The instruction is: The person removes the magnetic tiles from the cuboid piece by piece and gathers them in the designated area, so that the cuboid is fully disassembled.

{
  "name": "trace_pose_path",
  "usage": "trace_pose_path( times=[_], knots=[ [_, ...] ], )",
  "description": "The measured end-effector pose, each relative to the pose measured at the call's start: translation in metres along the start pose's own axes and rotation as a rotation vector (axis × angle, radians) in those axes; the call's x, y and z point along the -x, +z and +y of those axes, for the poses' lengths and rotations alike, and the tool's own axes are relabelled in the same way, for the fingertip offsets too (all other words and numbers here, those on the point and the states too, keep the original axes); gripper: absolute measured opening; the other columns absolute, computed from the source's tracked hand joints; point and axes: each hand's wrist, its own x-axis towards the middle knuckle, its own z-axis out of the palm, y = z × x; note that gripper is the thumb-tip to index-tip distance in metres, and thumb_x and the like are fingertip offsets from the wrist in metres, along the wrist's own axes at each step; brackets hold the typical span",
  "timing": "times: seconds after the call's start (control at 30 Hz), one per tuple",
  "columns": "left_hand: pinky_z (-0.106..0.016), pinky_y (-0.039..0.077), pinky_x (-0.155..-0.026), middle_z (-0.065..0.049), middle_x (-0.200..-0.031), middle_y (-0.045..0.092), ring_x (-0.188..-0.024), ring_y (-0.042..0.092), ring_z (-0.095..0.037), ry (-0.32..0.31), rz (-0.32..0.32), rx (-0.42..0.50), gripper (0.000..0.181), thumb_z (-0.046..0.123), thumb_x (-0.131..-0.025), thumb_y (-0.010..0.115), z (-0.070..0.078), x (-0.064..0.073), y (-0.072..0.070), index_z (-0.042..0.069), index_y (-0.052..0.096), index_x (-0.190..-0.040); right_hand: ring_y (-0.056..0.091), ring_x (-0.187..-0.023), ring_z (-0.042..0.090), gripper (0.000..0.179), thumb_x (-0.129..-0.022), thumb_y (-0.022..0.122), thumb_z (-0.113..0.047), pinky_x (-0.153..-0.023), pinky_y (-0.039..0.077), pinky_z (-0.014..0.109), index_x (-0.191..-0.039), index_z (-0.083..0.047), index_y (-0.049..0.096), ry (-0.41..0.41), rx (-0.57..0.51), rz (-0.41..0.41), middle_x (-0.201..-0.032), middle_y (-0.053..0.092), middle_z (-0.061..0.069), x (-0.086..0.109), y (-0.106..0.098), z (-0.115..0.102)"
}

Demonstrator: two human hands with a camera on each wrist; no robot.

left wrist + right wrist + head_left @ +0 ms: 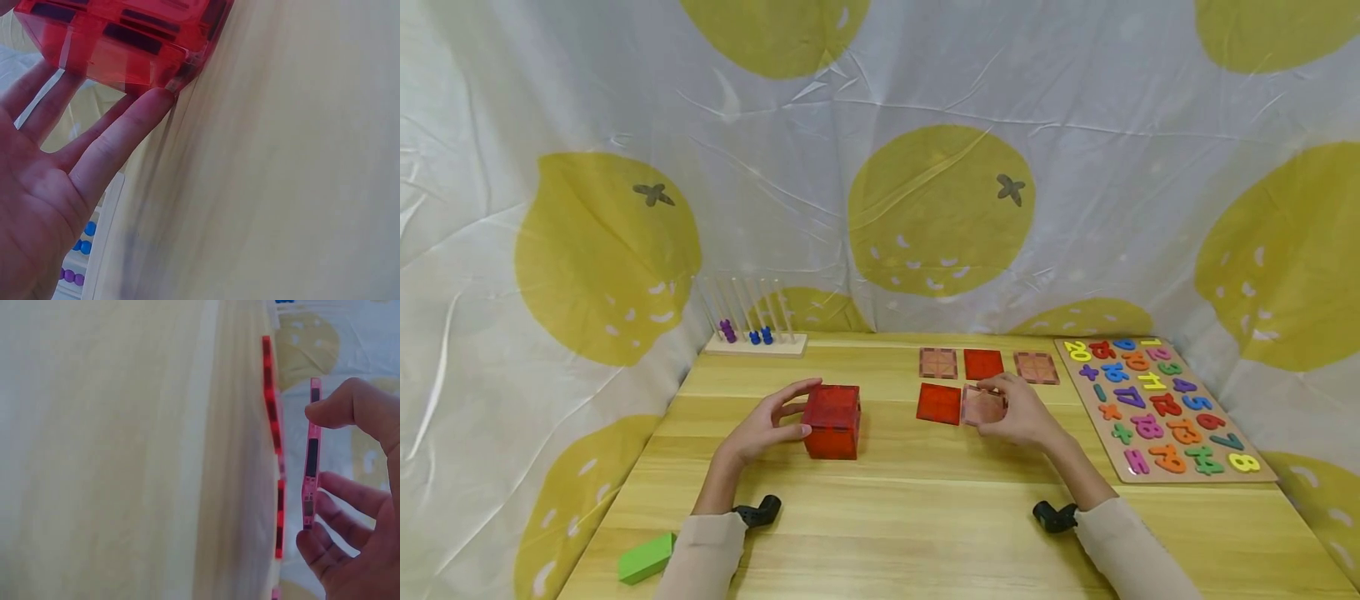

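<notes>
A red see-through cube of magnetic tiles [832, 423] stands on the table left of the middle. My left hand [769, 421] holds it from its left side, the thumb towards the front and the fingers along the back. In the left wrist view, fingertips touch the cube [125, 44]. My right hand [1021, 414] pinches a pink magnetic tile [981, 406] between thumb and fingers. The right wrist view shows this tile [312, 453] edge-on, raised off the table. Just left of it lies a flat red tile [938, 404].
Behind lie a pink tile [938, 363], a red tile [983, 364] and another pink tile [1037, 367]. A number puzzle board [1161, 408] is at the right, a bead counting rack [756, 344] at the back left. A green block [646, 558] lies by the left sleeve.
</notes>
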Motion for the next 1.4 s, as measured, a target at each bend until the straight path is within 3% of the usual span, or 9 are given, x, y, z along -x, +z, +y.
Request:
trace_pose_path(
  times=[0.2,0.47,0.6,0.73,1.1,1.4],
  knots=[
    [-0.033,0.051,-0.104,-0.021,-0.167,0.029,-0.139,0.042,-0.056,-0.002,-0.004,0.021,0.070,0.011,-0.097,0.065,0.000,0.001,0.000,0.012,0.036,-0.161,0.055,-0.114,0.034,0.071,-0.071,0.089,-0.025,-0.096,0.053,0.056,-0.135,-0.006,0.065,0.039,-0.001,-0.030,-0.129,0.061,0.014,0.001,-0.001,0.013],
    [-0.035,0.059,-0.094,-0.020,-0.168,0.026,-0.139,0.040,-0.058,-0.033,-0.006,0.080,0.069,0.013,-0.098,0.061,0.001,0.000,0.002,0.014,0.034,-0.161,0.057,-0.107,0.031,0.070,-0.070,0.089,-0.024,-0.093,0.051,0.051,-0.132,-0.002,0.066,0.000,0.011,-0.032,-0.122,0.063,0.016,-0.005,-0.005,0.026],
    [-0.037,0.060,-0.092,-0.020,-0.167,0.026,-0.138,0.041,-0.057,-0.040,-0.011,0.083,0.069,0.012,-0.099,0.061,-0.001,-0.001,0.003,0.014,0.034,-0.162,0.058,-0.112,0.034,0.069,-0.071,0.089,-0.024,-0.099,0.050,0.055,-0.132,-0.001,0.066,-0.004,0.025,-0.042,-0.124,0.063,0.017,-0.007,-0.005,0.030],
    [-0.038,0.061,-0.091,-0.019,-0.168,0.025,-0.138,0.042,-0.056,-0.050,-0.009,0.091,0.068,0.012,-0.099,0.060,-0.001,0.000,0.004,0.016,0.033,-0.162,0.056,-0.118,0.038,0.068,-0.073,0.088,-0.024,-0.104,0.048,0.059,-0.132,0.000,0.066,0.012,0.032,-0.065,-0.128,0.062,0.019,-0.009,-0.005,0.032],
    [-0.037,0.061,-0.090,-0.020,-0.167,0.026,-0.138,0.042,-0.056,-0.055,-0.002,0.097,0.068,0.013,-0.099,0.060,-0.001,0.001,0.002,0.015,0.033,-0.162,0.051,-0.119,0.038,0.069,-0.075,0.086,-0.023,-0.099,0.048,0.060,-0.137,-0.002,0.063,-0.006,0.046,-0.114,-0.132,0.059,0.018,-0.009,-0.007,0.029],
    [-0.038,0.060,-0.092,-0.017,-0.167,0.027,-0.142,0.038,-0.054,-0.084,0.020,0.096,0.068,0.015,-0.100,0.060,-0.001,0.003,0.006,0.019,0.032,-0.162,0.047,-0.135,0.049,0.068,-0.082,0.086,-0.028,-0.108,0.040,0.070,-0.139,-0.001,0.061,-0.032,0.038,-0.041,-0.142,0.058,0.022,-0.003,-0.011,0.023]
  ],
)
